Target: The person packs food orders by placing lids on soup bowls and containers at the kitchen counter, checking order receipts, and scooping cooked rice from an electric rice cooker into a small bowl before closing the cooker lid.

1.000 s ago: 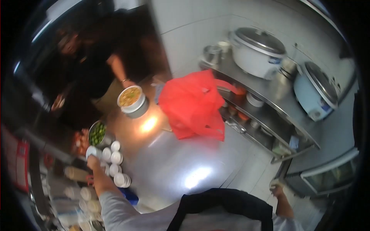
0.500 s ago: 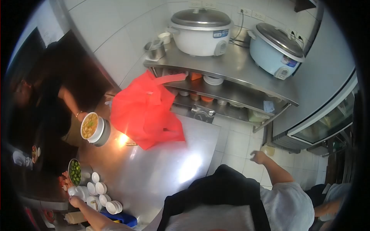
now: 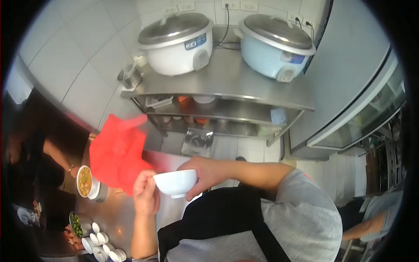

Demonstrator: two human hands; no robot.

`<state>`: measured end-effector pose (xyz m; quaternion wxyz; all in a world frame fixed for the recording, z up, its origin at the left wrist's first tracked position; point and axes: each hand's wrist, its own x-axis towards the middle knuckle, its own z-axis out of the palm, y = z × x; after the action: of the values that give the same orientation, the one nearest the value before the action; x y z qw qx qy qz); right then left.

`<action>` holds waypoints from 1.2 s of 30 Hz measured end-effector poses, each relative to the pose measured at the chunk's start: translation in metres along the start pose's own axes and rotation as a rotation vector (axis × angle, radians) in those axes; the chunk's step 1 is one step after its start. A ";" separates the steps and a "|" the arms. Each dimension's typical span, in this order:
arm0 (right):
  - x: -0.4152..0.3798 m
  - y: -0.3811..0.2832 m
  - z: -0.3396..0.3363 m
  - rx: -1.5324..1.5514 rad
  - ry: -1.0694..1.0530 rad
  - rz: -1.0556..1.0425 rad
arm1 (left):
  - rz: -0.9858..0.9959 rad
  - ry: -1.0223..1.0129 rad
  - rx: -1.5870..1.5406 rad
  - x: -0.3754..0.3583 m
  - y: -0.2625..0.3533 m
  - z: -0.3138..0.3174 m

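A white bowl is held between my two hands in front of my apron, nearly upright, its inside not visible. My left hand pinches its left rim. My right hand wraps round its right side, thumb low near the foot. Just beyond my left hand a red bag rests on the steel table.
Another person's hand touches a white container of soup. A pot of green limes and stacked small white dishes stand at lower left. Rice cookers, one white and one light blue, sit on a steel shelf unit; a fridge is at right.
My left hand has come up from the small dishes and my right hand has swung in from the right. Both now hold a white bowl. The view has turned right.
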<state>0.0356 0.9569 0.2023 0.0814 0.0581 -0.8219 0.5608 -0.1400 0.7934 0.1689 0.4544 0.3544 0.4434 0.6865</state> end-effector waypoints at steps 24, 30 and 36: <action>-0.229 0.087 -0.711 -0.804 0.840 0.559 | -0.020 0.648 -1.029 0.258 -0.154 0.086; -0.068 0.023 -0.742 -0.783 0.846 0.459 | 0.079 0.746 -1.060 0.286 -0.155 0.030; 0.186 0.103 -0.749 -0.659 0.682 0.469 | 0.208 0.688 -0.920 0.272 -0.158 -0.021</action>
<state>-0.1151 1.6910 0.4127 0.2306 -0.3418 -0.8723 0.2630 -0.2009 1.0732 0.0368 0.3217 -0.0809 0.1848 0.9251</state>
